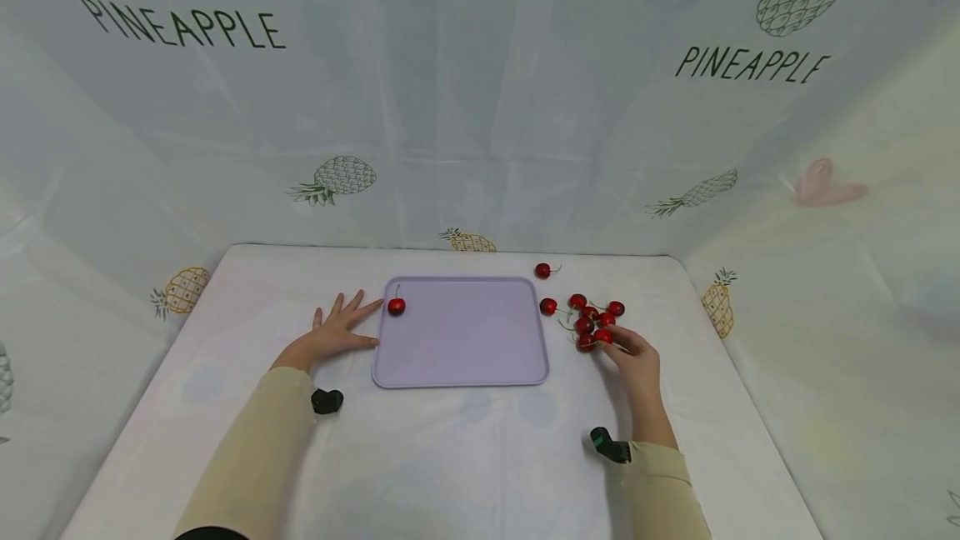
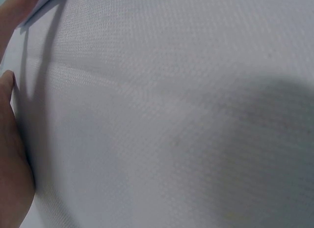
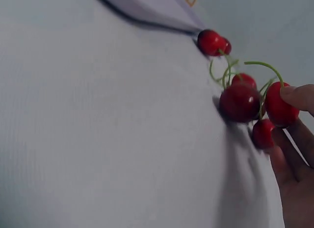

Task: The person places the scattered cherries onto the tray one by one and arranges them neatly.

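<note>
Sleeves [image 1: 251, 457]: two, pale khaki, one on each of my arms.
Black wrist pieces [image 1: 327, 401]: two, one by each cuff.
My right hand [image 1: 636, 361]: one, thumb and fingertips closed to a single fruit's width, pinching it.
Pinched cherry [image 3: 280, 107]: one, at the bunch's near side, stem arching away; I cannot tell whether it is off the table.
Risk in the pinch: the skin looks glossy, so too light a hold could let it slip; too hard could bruise it.
Bunched cherries [image 1: 584, 325]: I count six by my fingertips, right of the tray; they overlap, so one more could hide.
Risk in the bunch: stems cross, so lifting one might drag a neighbour and set it rolling.
My left hand [image 1: 337, 336]: one, fingers spread wide, gripping nothing, tips at the tray's left edge; touching or not, I cannot tell.
Lilac tray [image 1: 465, 340]: one, on the white table [image 1: 450, 465].
Risk at the tray: a nudge from my left fingers could roll its fruit.
Tray cherry [image 1: 396, 306]: one, far left corner.
Edge cherry [image 1: 548, 307]: one, just beside the tray's right side.
Farthest cherry [image 1: 542, 271]: one, near the table's back edge.
All cherries: ten visible.
Backdrop cloth [image 1: 480, 107]: "PINEAPPLE" printed twice.
</note>
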### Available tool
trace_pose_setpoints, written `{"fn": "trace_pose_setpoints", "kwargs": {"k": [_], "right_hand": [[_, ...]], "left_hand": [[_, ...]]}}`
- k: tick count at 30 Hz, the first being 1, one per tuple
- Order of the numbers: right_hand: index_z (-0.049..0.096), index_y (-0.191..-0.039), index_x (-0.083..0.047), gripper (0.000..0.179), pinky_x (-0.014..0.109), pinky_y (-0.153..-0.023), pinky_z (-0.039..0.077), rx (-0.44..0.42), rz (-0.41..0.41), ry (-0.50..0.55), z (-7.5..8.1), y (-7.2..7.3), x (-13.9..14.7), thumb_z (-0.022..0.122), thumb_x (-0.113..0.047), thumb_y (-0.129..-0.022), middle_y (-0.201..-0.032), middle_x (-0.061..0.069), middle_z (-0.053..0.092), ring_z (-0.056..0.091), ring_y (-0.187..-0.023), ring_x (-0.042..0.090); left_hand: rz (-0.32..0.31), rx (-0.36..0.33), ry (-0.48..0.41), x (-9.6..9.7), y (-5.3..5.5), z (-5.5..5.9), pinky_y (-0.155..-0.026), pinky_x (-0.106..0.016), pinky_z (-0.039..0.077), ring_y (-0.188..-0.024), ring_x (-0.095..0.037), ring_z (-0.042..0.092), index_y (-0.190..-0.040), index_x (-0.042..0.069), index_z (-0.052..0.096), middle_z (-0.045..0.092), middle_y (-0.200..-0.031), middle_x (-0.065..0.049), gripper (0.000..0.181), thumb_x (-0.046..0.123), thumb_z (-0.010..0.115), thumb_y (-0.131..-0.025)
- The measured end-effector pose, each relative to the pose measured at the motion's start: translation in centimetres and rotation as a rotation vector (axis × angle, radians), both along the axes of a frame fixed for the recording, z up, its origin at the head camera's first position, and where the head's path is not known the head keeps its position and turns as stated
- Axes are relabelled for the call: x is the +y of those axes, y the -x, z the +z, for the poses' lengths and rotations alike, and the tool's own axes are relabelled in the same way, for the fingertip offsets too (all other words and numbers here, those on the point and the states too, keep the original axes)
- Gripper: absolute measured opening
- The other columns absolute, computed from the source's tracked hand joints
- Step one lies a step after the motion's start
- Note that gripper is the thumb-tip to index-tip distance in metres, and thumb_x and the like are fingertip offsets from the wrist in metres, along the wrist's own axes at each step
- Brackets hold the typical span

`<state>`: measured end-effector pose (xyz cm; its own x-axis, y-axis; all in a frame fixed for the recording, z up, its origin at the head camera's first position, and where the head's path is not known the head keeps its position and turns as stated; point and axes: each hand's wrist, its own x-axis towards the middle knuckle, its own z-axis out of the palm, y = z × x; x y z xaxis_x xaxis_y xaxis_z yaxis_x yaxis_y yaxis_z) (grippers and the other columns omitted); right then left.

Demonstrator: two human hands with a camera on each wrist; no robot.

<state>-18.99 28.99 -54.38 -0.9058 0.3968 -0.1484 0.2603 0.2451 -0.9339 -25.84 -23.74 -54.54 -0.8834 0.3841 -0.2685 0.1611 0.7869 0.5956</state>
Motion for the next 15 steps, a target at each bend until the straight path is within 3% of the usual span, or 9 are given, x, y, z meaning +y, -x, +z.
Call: {"fn": "trace_pose_setpoints", "kwargs": {"k": [7,15], "right_hand": [[0.066,-0.125,-0.006,0.040,0.016,-0.083,0.047,0.029,0.038,0.073,1.9,0.7,-1.7,0.075,-0.014,-0.087,-0.126,0.011,0.062,0.054,-0.115,0.016],[0.066,-0.119,0.003,0.035,0.014,-0.084,0.049,0.170,0.178,0.155,2.8,1.7,-4.5,0.073,-0.001,-0.085,-0.120,0.001,0.059,0.056,-0.108,0.008]], "left_hand": [[0.002,0.001,-0.001,0.0,-0.1,0.2,-0.102,-0.068,-0.019,-0.143,-0.044,-0.018,-0.156,0.019,0.026,0.000,-0.162,-0.019,0.087,0.050,0.067,-0.086],[0.005,-0.002,-0.012,0.0,-0.3,0.5,-0.102,-0.068,-0.019,-0.143,-0.045,-0.017,-0.155,0.018,0.028,0.000,-0.162,-0.019,0.086,0.048,0.068,-0.085]]}}
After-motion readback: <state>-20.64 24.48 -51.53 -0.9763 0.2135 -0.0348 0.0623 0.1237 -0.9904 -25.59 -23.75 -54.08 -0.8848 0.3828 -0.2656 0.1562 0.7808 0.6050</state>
